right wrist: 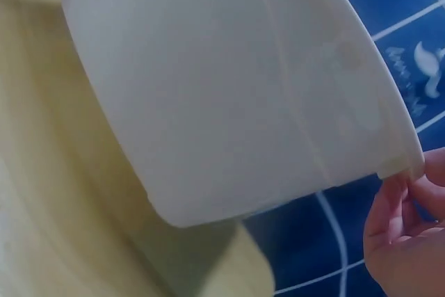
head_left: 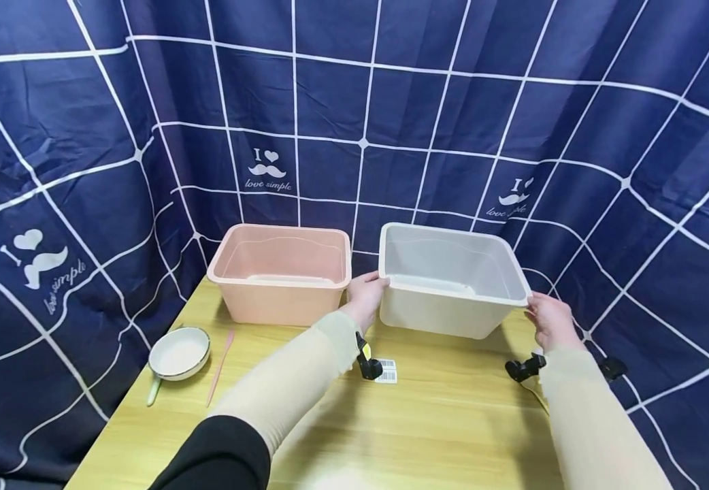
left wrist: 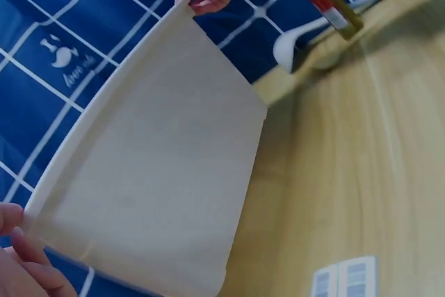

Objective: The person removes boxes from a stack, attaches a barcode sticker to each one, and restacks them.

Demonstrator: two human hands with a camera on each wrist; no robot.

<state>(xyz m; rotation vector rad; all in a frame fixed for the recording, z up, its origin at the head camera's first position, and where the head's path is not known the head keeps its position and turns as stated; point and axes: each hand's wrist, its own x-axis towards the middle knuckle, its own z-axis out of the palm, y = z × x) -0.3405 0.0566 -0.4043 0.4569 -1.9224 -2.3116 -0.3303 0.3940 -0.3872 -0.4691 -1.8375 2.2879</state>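
A white plastic bin [head_left: 440,313] stands at the back of the wooden table, to the right of a pink bin [head_left: 281,304]. My left hand [head_left: 367,296] pinches the white bin's rim at its front left corner, in the space between the two bins. At the front right corner, my right hand [head_left: 552,320] grips the same rim with thumb and fingers. The right wrist view shows that hand [right wrist: 407,231] under the lip of the bin [right wrist: 208,95]. Whether the bin's whole base touches the table, I cannot tell.
On the table's left lie a white pan [head_left: 179,354] with a green handle and a thin pink stick [head_left: 220,367]. A barcode label [head_left: 386,371] is on the tabletop. The left wrist view shows a bottle [left wrist: 327,3] and a white ladle [left wrist: 285,50]. Blue curtains [head_left: 330,88] surround the table.
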